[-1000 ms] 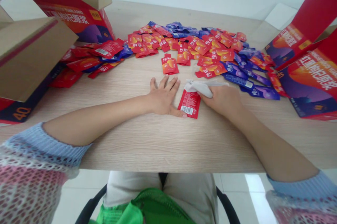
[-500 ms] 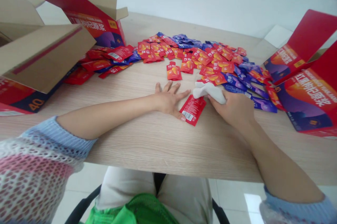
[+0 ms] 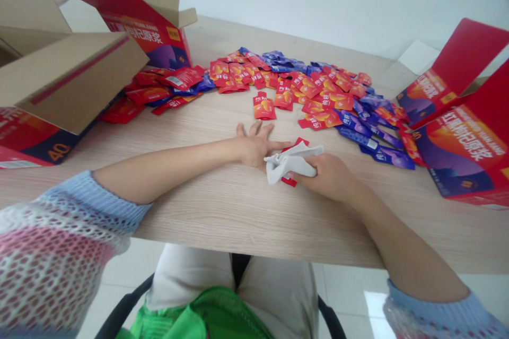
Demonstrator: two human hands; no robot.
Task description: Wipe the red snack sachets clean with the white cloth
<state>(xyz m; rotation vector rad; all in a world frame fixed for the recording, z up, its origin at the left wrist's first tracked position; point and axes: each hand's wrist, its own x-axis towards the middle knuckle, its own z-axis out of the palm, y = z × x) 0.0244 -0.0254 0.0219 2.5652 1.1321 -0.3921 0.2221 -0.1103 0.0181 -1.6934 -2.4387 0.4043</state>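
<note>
My left hand (image 3: pixel 254 149) lies flat on the wooden table (image 3: pixel 254 211) with its fingers spread, holding nothing. My right hand (image 3: pixel 328 177) grips a crumpled white cloth (image 3: pixel 290 163) and presses it onto a red sachet (image 3: pixel 289 181), which is mostly hidden beneath the cloth. Only its corners show, and my left fingertips reach almost to it. Beyond my hands, a lone red sachet (image 3: pixel 264 107) lies just apart from a wide heap of red and purple sachets (image 3: pixel 306 84).
Open cardboard cartons with red printed sides (image 3: pixel 71 79) stand at the left and back left. Red and purple printed boxes (image 3: pixel 465 148) stand at the right. More red sachets (image 3: pixel 149 94) lie beside the left carton. My knees and a green mesh bag (image 3: pixel 202 318) sit below the table edge.
My right hand has slid left with the cloth, which now covers most of the red sachet. My left hand has shifted slightly. The view has tilted a little.
</note>
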